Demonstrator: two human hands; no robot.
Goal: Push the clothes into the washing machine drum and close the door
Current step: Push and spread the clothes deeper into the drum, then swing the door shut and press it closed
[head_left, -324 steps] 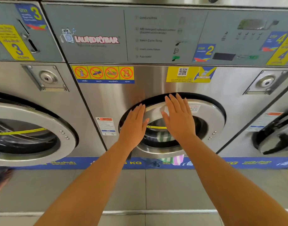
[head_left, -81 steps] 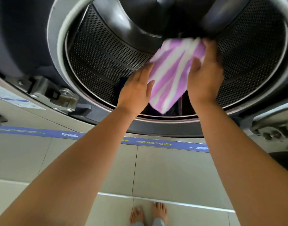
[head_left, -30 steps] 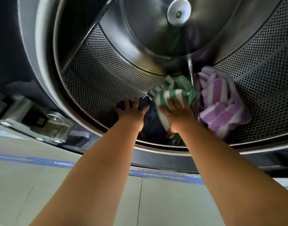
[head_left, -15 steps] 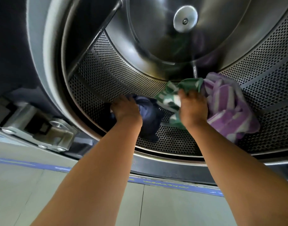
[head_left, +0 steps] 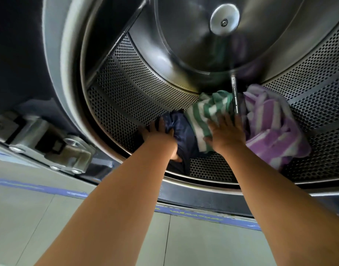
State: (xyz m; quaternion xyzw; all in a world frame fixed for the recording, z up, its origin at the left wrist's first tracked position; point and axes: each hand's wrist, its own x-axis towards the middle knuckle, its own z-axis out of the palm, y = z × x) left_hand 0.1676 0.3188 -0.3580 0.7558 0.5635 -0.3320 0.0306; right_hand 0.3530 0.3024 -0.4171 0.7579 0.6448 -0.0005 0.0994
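The washing machine drum (head_left: 138, 87) fills the upper view, its perforated steel wall curving down to a smooth front lip at 6 o'clock. The door itself is out of view; only its hinge bracket (head_left: 69, 150) shows, at 9 o'clock of the opening.

The clothes lie on the drum floor, toward 5 o'clock of the opening. Largest is the purple striped towel (head_left: 274, 129), bunched at the right. Left of it, beyond a metal rib, sits the green striped towel (head_left: 207, 110), and left again the dark blue garment (head_left: 181, 131), which reaches nearest the lip.

All three look soft, light and limp; they probably crumple under a push rather than slide as one, and folds may flop back toward the lip. Pressing with flat palms low on each bundle seems the best hold.

The right hand (head_left: 225, 131) lies spread and flat on the green striped towel, gripping nothing. The left hand (head_left: 159, 134) presses the dark blue garment, fingers loosely curled on the cloth.
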